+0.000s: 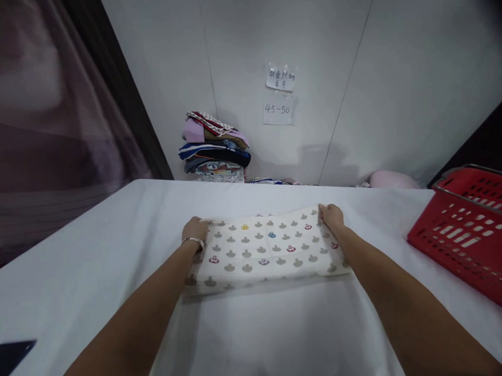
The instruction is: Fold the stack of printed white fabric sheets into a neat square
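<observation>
Forearms: both stretched forward over the counter [92,259], white-covered.
Cloth [266,249]: patterned, folded flat, left of the red basket [469,232].
Left hand [195,231]: grip pinching cloth's far-left corner.
Right hand [331,215]: grip pinching far-right corner.
Judgement: keep corners level, edges matched, pull taut before creasing.

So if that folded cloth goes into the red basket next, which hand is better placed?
Probably the right hand: it grips the patterned cloth at its far right corner, and the red basket stands on that side. The left hand holds the opposite corner.
</observation>
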Available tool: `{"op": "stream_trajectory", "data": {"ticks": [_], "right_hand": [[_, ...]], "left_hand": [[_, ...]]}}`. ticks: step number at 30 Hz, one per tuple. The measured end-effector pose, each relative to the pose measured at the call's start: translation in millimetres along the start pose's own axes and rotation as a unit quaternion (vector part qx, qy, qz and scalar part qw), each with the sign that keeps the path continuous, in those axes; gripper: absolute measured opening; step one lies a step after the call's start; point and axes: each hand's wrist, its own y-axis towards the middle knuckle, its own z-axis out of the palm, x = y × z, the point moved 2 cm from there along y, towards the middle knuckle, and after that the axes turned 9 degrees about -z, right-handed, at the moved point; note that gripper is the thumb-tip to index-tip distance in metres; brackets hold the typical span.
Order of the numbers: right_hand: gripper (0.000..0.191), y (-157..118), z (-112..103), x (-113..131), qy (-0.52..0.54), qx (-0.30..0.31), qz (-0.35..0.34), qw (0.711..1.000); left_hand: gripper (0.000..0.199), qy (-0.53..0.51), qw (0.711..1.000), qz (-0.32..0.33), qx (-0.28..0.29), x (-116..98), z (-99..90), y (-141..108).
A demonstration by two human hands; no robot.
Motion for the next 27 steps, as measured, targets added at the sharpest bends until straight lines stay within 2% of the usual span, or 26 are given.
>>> {"op": "stream_trajectory", "data": {"ticks": [3,8,12,15,17,19,21,23,27], "right_hand": [[0.029,1,-3,2,-0.005,0.028,0.007,1.000],[0.019,0,-8,11,0.013,0.095,0.004,0.995],[0.041,-3,-11,21,0.017,0.127,-0.018,0.992],[0.055,-8,-7,40,-0.044,0.148,-0.092,0.984],[0.051,-14,2,58,-0.115,0.172,-0.195,0.959],[0.041,-23,16,78,-0.162,0.209,-0.303,0.916],[0.035,-32,31,95,-0.174,0.247,-0.370,0.879],[0.036,-37,44,106,-0.178,0.280,-0.390,0.859],[0.045,-36,59,118,-0.219,0.340,-0.373,0.835]], "left_hand": [[0.031,0.010,0.999,-0.039,-0.010,-5,-3.9,-4],[0.040,0.092,0.996,-0.008,0.005,-24,-9.1,-11],[0.044,0.131,0.990,0.042,0.042,-45,-5.7,-7],[0.042,0.161,0.981,0.071,0.086,-62,-1.1,-1],[0.047,0.179,0.975,0.096,0.093,-74,0.0,0],[0.053,0.187,0.970,0.123,0.099,-83,0.2,-2],[0.054,0.189,0.964,0.152,0.106,-90,0.4,-7],[0.053,0.188,0.959,0.181,0.115,-96,1.4,-12],[0.055,0.194,0.949,0.197,0.151,-101,4.1,-16]]}}
